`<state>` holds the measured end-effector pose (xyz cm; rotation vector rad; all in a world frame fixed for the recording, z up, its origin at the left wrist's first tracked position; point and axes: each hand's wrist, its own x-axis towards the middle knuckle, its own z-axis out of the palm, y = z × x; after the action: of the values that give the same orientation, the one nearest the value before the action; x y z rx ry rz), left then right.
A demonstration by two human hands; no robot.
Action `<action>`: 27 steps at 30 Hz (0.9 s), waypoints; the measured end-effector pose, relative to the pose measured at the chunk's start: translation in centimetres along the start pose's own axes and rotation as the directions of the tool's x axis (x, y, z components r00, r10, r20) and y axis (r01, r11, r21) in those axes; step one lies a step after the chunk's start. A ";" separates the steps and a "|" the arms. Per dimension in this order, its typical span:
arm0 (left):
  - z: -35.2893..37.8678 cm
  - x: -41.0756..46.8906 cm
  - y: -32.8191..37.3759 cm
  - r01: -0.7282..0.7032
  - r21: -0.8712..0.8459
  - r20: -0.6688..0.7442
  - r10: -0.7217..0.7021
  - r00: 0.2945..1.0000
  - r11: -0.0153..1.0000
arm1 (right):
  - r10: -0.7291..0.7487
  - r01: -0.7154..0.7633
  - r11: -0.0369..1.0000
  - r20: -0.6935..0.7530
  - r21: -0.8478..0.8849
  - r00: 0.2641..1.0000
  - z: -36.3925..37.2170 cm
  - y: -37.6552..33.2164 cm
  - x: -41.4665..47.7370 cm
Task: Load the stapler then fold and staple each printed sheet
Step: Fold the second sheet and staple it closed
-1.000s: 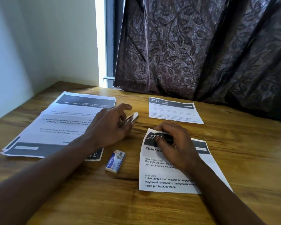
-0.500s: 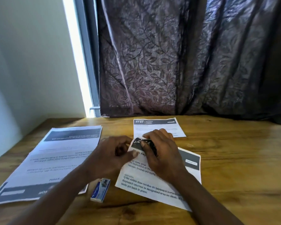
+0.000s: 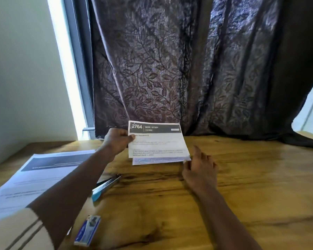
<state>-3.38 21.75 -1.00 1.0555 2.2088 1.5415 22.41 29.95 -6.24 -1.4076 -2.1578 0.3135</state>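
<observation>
Daylight slips past a dark, leaf-patterned curtain (image 3: 170, 69) behind a wooden bench (image 3: 242, 195), where a person works bare-handed on paperwork. At far left, a stack of large white printed sheets with dark header bands (image 3: 43, 174) lies flat on the bench. A cream sleeve with thin dark stripes (image 3: 16, 231) covers the upper left arm at the bottom corner. Beside that arm, near the front edge, lies a small blue-and-white box of staples (image 3: 88, 231). Farther back, a silver stapler with a blue end (image 3: 105, 186) rests on the wood, partly hidden by the forearm and touched by neither hand. The left hand (image 3: 116, 141) grips the left edge of a white printed sheet headed "2764" in a black band (image 3: 157, 141), thumb on its face, holding it raised and tilted toward the camera over the back of the bench. Just under it, the pale edge of another printed sheet (image 3: 152, 161) shows flat on the bench. The right hand (image 3: 199, 168) hovers loose and empty, fingers relaxed, by the held sheet's lower right corner; whether it touches the paper cannot be made out.
</observation>
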 end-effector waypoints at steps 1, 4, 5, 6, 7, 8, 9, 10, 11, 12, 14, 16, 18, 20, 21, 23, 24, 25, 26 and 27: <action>0.7 0.7 -0.3 0.017 0.030 -0.009 -0.016 1.000 0.999 | 0.002 -0.001 1.000 0.028 -0.015 1.000 0.2 0.0 0.2; 2.2 2.1 -1.2 0.059 0.084 0.010 -0.060 0.998 0.995 | -0.027 0.033 0.997 0.084 -0.072 0.996 0.7 0.0 0.8; 2.6 2.2 -1.6 0.055 0.124 0.020 -0.058 0.998 0.991 | -0.041 0.048 0.995 0.086 -0.085 0.995 0.9 0.1 0.8; 2.8 2.2 -1.9 0.037 0.182 0.027 -0.043 0.999 0.983 | -0.054 0.061 0.994 0.080 -0.096 0.995 1.1 0.1 0.9; 2.9 2.1 -2.1 0.011 0.253 0.038 -0.021 0.999 0.968 | -0.064 0.072 0.991 0.077 -0.109 0.995 1.1 0.2 1.0; 3.0 1.9 -2.1 -0.019 0.328 0.046 0.005 0.999 0.944 | -0.072 0.082 0.989 0.085 -0.123 0.994 1.1 0.2 1.1; 3.0 1.6 -2.1 -0.042 0.390 0.048 0.025 0.999 0.920 | -0.078 0.091 0.986 0.097 -0.138 0.992 1.0 0.3 1.2; 2.9 1.4 -2.1 -0.052 0.429 0.042 0.037 0.998 0.902 | -0.086 0.101 0.983 0.102 -0.152 0.991 1.1 0.3 1.2; 2.8 1.1 -2.1 -0.052 0.451 0.033 0.042 0.999 0.891 | -0.093 0.108 0.981 0.103 -0.160 0.990 1.1 0.3 1.2; 2.5 0.8 -2.1 -0.054 0.466 0.039 0.041 0.998 0.883 | -0.095 0.111 0.980 0.104 -0.164 0.990 1.1 0.3 1.2; 1.8 -0.1 -2.1 -0.089 0.486 0.127 0.030 0.991 0.870 | -0.094 0.111 0.979 0.108 -0.169 0.990 1.1 0.2 1.2; 0.9 -1.4 -2.1 -0.184 0.518 0.264 0.048 0.963 0.835 | -0.091 0.111 0.979 0.119 -0.173 0.989 1.1 0.1 1.1; 0.5 -2.7 -2.1 -0.279 0.577 0.366 0.062 0.928 0.768 | -0.092 0.114 0.977 0.124 -0.181 0.988 1.1 0.0 1.1; 0.5 -3.4 -2.6 -0.315 0.648 0.387 0.056 0.920 0.694 | -0.089 0.110 0.978 0.124 -0.175 0.988 1.0 0.0 1.1; 0.6 -3.5 -2.8 -0.309 0.671 0.376 0.050 0.925 0.674 | -0.087 0.107 0.980 0.120 -0.170 0.989 1.0 0.0 1.1; 0.7 -3.5 -3.0 -0.291 0.685 0.342 0.058 0.938 0.668 | -0.085 0.105 0.980 0.119 -0.169 0.989 1.1 0.1 1.0; 0.8 -3.6 -3.0 -0.289 0.688 0.331 0.066 0.941 0.666 | -0.085 0.104 0.980 0.121 -0.170 0.989 1.1 0.1 1.0; 0.8 -3.6 -3.1 -0.288 0.696 0.324 0.070 0.944 0.658 | -0.084 0.104 0.980 0.123 -0.172 0.989 1.1 0.1 1.0; 0.9 -3.6 -3.2 -0.292 0.703 0.317 0.081 0.945 0.649 | -0.083 0.105 0.979 0.128 -0.175 0.988 1.1 0.2 1.1; 1.0 -3.7 -3.2 -0.291 0.710 0.312 0.083 0.946 0.641 | -0.083 0.107 0.978 0.136 -0.179 0.987 1.1 0.1 1.1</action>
<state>-1.50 19.38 -4.98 1.6345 2.6442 0.4086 21.54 31.10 -6.89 -1.4120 -2.4041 0.1745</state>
